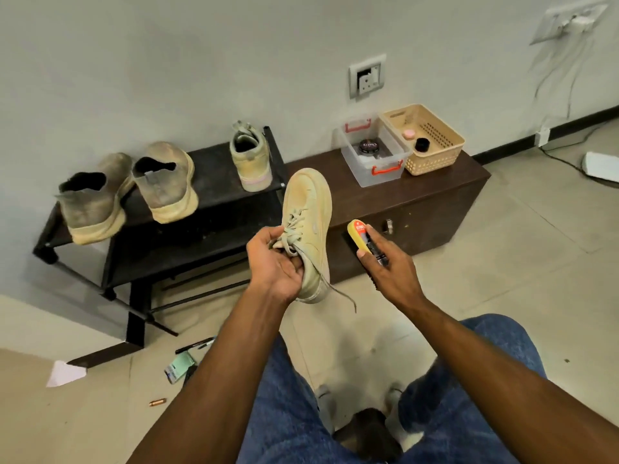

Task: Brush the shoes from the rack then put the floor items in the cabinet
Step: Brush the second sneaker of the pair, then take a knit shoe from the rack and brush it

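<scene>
Head view | floor near the knees held a pen [194, 345], a green packet [178, 366] and a white paper [64, 373] | left hand [274, 262] gripped a tan shoe [310, 229] by its heel, toe up | right hand [390, 266] clenched a yellow brush [363, 239] just beside it | rack [207, 182] carried three more shoes, beside the cabinet [418, 195].

home entryway, shoe rack [214, 169], tiled floor [536, 262]
</scene>
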